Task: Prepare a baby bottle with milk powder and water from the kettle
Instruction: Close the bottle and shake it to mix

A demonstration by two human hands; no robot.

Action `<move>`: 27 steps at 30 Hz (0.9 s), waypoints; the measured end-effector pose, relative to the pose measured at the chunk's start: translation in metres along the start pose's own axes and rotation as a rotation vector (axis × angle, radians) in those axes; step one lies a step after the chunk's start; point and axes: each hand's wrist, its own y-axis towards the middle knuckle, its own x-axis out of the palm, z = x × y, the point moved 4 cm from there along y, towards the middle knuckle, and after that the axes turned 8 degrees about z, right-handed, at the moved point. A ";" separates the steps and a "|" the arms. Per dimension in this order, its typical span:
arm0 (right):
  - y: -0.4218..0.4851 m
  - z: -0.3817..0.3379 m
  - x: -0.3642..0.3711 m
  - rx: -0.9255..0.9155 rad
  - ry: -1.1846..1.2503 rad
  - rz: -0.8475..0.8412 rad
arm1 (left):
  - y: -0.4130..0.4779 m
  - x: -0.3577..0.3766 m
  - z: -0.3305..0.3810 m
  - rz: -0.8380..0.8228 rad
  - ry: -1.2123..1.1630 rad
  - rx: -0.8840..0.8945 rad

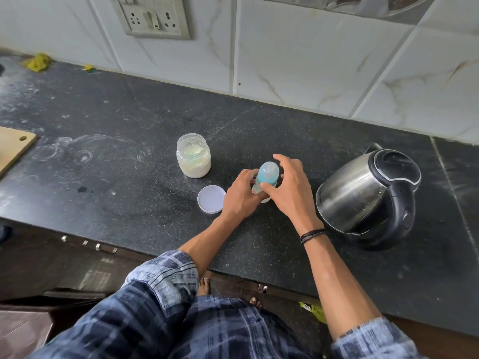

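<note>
A small baby bottle [268,172] with a pale blue cap stands upright on the black counter [129,161]. My left hand [242,195] grips its body from the left. My right hand [290,187] curls around its top and right side, thumb against the bottle and the other fingers spread above the cap. An uncovered clear jar [193,155] holding white milk powder stands to the left. Its white lid [211,198] lies flat beside my left hand. A steel kettle [368,195] with a black handle and a closed lid stands to the right.
A wooden board [11,149] lies at the left edge of the counter. Yellow scraps [37,62] sit at the back left by the tiled wall. A switch and socket plate [150,16] is on the wall. The counter's front edge runs just behind my forearms.
</note>
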 end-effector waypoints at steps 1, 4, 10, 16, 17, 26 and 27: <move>-0.001 0.000 0.001 -0.002 -0.006 -0.018 | 0.000 0.000 0.000 0.000 0.000 0.001; -0.002 0.002 0.002 0.018 -0.014 -0.036 | 0.002 0.001 -0.002 -0.004 0.005 -0.004; 0.002 0.006 -0.001 0.033 -0.052 -0.040 | 0.002 0.002 -0.004 -0.003 0.003 -0.004; 0.002 0.000 0.002 0.003 -0.027 -0.021 | 0.002 0.002 -0.004 0.000 0.008 0.001; 0.002 0.000 0.003 0.011 -0.044 -0.019 | 0.002 0.002 -0.004 0.001 0.008 0.001; 0.006 -0.004 0.004 -0.038 -0.066 -0.054 | 0.002 0.002 -0.005 0.002 0.003 0.006; 0.006 -0.004 0.005 -0.037 -0.071 -0.041 | 0.002 0.003 -0.005 0.002 0.005 0.008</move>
